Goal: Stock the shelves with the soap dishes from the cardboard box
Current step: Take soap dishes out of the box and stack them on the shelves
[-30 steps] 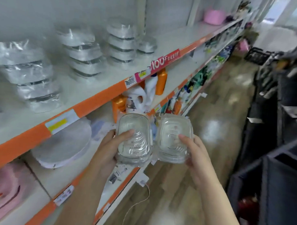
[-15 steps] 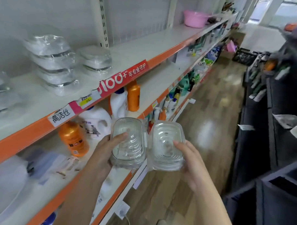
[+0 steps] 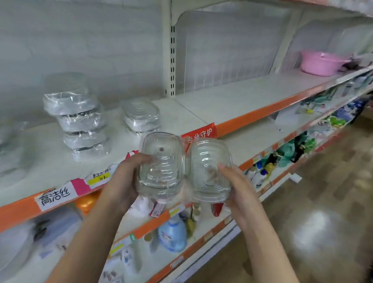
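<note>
Both hands [image 3: 180, 183] hold two clear soap dishes [image 3: 185, 166] side by side, long axes pointing shelfward.

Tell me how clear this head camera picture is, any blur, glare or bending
Head view: the two clear soap dishes held in the left hand and right hand are fairly sharp; the wrapped stacks at far left smear; ceiling light glares on the floor; the wide lens bows the orange shelf edge.

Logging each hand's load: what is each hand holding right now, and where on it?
Left hand holds a clear ribbed plastic soap dish by its left side; right hand holds a second clear soap dish by its right side.
</note>
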A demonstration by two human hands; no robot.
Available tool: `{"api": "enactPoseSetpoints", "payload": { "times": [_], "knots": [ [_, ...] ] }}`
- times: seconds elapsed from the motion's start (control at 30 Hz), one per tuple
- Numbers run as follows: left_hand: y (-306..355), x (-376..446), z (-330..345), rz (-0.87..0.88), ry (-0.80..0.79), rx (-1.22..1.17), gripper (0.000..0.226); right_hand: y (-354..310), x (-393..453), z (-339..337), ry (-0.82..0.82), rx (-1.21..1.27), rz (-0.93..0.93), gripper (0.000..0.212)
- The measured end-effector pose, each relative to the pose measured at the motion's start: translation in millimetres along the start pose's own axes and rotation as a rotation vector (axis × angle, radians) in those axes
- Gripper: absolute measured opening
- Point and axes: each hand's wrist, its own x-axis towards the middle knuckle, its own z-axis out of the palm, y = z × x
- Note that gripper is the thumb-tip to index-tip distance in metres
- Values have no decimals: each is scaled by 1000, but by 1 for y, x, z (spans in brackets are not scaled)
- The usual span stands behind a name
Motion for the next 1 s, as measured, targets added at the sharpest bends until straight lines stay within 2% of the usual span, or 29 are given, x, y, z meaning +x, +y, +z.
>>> {"api": "enactPoseSetpoints", "payload": {
  "times": [0.17,0.23,0.33,0.5,0.53,0.63,0.73,0.8,0.9,1.0],
  "knots": [
    [46,59,0,225,67,-23,20,-49,91,31,-165,-73,-97,40],
    [66,80,1,294,104,-24,34,-70,125,46,-233,-104,-125,30],
    [91,111,0,355,179,10,20,-95,174,69,-305,-146,-150,24],
    [100,147,3,341,405,48,16,-109,251,97,-420,-259,-70,29],
    [95,154,0,325,458,70,21,-107,264,101,-443,-294,-48,29],
    [72,176,-17,224,520,143,79,-98,289,107,-492,-449,-33,25],
    [59,191,-30,169,546,172,94,-94,303,102,-566,-514,-14,30],
    [72,166,-5,183,575,216,87,-99,310,99,-588,-471,-30,25],
    [83,158,5,295,639,274,51,-118,315,102,-611,-318,-90,9],
    [108,153,11,434,751,384,50,-141,315,110,-762,-299,-137,16]
  ]
}}
